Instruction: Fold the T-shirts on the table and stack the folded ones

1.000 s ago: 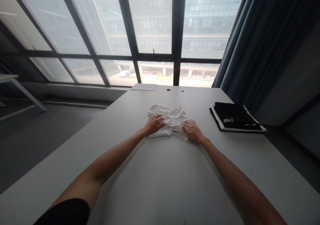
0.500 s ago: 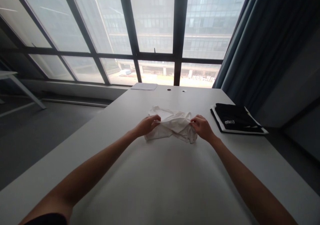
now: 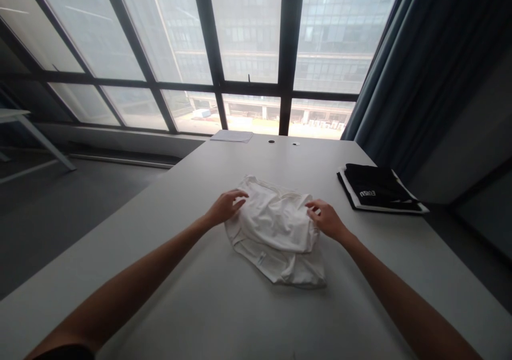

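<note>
Grip at the left hand (image 3: 224, 208) is slack, thumb and fingers apart, at ten o'clock on the white garment (image 3: 276, 216); whether cloth is pinched by the right hand (image 3: 327, 219), near three o'clock, cannot be told. The white garment is spread in wrinkled layers mid-worktop (image 3: 200, 312), its lower layer exposed toward six o'clock. Layers could be skewed if one side were pulled harder. Folded clothes (image 3: 370, 184) are stacked well apart, toward two o'clock; papers (image 3: 231, 136) are seen near eleven.

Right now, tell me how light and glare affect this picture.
Head view: the windows glare, washing out the scene outside; head view: the curtain falls into darkness toward the right; head view: the white garment shows readable creases.
</note>
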### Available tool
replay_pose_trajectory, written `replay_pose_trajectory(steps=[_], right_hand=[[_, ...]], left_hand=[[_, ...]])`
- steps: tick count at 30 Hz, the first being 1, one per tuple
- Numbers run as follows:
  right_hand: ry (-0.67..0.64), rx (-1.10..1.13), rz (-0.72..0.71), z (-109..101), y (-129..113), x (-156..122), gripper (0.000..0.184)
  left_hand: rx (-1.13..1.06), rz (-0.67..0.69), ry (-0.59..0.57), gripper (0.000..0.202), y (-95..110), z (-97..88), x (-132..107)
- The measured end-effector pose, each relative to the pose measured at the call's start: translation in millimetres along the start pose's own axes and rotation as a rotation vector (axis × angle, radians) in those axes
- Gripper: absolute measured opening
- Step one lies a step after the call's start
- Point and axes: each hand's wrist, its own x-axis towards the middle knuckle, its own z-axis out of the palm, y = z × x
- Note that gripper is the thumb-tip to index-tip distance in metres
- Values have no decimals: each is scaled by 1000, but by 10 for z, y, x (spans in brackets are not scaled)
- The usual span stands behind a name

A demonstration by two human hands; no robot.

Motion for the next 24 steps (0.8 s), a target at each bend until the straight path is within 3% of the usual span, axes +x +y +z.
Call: replay_pose_trajectory(steps=[2,6,9,11,14,16,20,22,24], right_hand=[[103,-182,142,112,101,238,34],[-1,-339,326,269,210,528,49],[-57,-292,276,314,241,670,51],[-74,-248,226,280,252,794,49],[-85,-197,212,97,253,1061,29],[-26,-192,236,-101,240,1285,24],[174,-223,224,-497,175,1730,45],[200,-235,203,-577,128,1856,61],[194,-249,190,-530,76,1845,73]], left_hand=[[64,-156,48,31,-175,39,309],[106,-270,8,40,-423,92,769],[86,-319,-108,46,-511,133,930],[47,-326,-205,38,-536,121,1015],[-30,-308,-289,26,-541,6,1219],[-73,-284,-242,27,-522,-103,1427],[-116,-181,1,51,-424,-214,1855],[-108,-111,97,63,-345,-171,1946],[-93,-48,154,65,-251,-71,1884]])
